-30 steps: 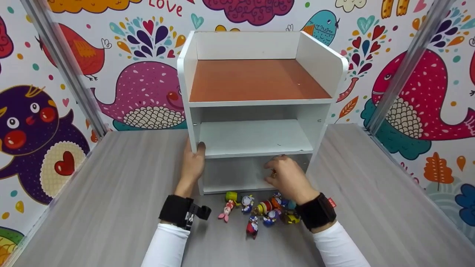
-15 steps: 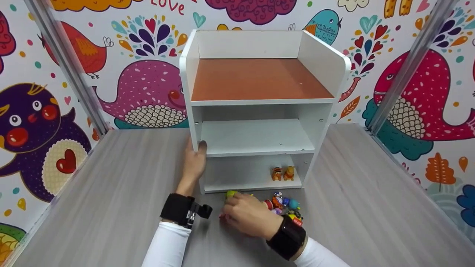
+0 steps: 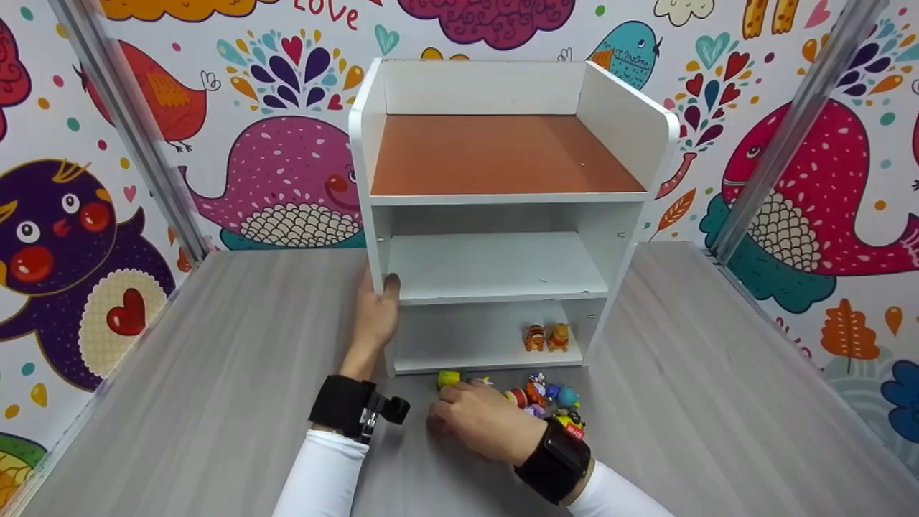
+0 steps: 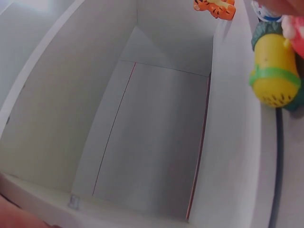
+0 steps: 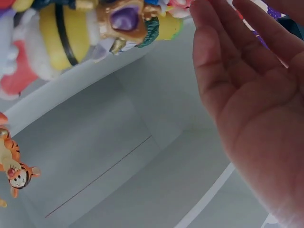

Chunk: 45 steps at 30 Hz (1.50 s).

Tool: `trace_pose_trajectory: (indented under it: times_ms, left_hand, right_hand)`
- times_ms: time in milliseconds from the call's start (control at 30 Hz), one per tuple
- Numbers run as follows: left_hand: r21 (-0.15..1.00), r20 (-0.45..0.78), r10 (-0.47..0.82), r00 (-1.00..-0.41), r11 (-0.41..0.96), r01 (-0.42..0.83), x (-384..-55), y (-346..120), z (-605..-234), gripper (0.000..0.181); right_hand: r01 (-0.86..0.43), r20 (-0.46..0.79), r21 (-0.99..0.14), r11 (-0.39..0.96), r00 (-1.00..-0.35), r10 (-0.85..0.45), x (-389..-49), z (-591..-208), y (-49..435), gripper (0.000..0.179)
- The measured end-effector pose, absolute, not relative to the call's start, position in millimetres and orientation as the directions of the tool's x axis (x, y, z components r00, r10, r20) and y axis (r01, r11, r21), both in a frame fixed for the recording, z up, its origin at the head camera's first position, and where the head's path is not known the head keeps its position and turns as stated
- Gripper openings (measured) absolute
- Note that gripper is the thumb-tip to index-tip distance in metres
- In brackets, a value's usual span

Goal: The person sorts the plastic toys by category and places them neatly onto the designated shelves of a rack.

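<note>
Left hand (image 3: 375,316) grips shelf (image 3: 502,199) by its side, likely steadying it; right hand (image 3: 488,424) over toys (image 3: 535,391), pinch cannot be told

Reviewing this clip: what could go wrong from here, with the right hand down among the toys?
The right hand is close to several loose toys, so it might nudge or roll the yellow-and-green toy.

The tiger figure and bear figure stand side by side near the bottom shelf's front edge; a bump could topple them.

The left hand grips the white shelf unit's side; a pull could shift it.
</note>
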State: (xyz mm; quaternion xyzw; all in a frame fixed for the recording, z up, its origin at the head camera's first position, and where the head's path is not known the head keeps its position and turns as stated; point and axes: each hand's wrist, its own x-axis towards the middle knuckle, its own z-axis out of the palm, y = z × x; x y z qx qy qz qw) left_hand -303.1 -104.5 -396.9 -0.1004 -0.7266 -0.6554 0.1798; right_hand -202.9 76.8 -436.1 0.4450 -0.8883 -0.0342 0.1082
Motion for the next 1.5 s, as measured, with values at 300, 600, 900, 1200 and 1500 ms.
trace_pose_trajectory:
  times_ms: [300,600,900,1200,1500]
  left_hand:
    - [0.915,0.395,-0.09,-0.914,0.125,0.383,-303.6,-105.2,-397.5,0.059]
    - [0.922,0.379,-0.106,-0.919,0.129,0.366,-303.3,-105.3,-396.9,0.059]
    - [0.926,0.372,-0.1,-0.923,0.112,0.361,-301.5,-104.7,-395.2,0.059]
    - [0.93,0.36,-0.092,-0.929,0.113,0.349,-302.0,-105.0,-396.2,0.059]
    - [0.922,0.38,-0.098,-0.92,0.12,0.368,-303.9,-104.6,-397.0,0.06]
  right_hand:
    - [-0.785,0.078,0.024,0.619,-0.616,-0.784,-203.2,-432.6,80.5,0.008]
    - [-0.76,0.034,-0.048,0.648,-0.65,-0.76,-203.7,-432.7,80.3,0.009]
    - [-0.738,0.08,-0.001,0.675,-0.673,-0.735,-201.3,-433.7,84.2,0.003]
    - [-0.7,0.062,-0.07,0.711,-0.714,-0.697,-200.3,-429.8,87.9,0.006]
    - [-0.67,0.037,-0.088,0.737,-0.741,-0.67,-199.4,-430.1,87.9,0.004]
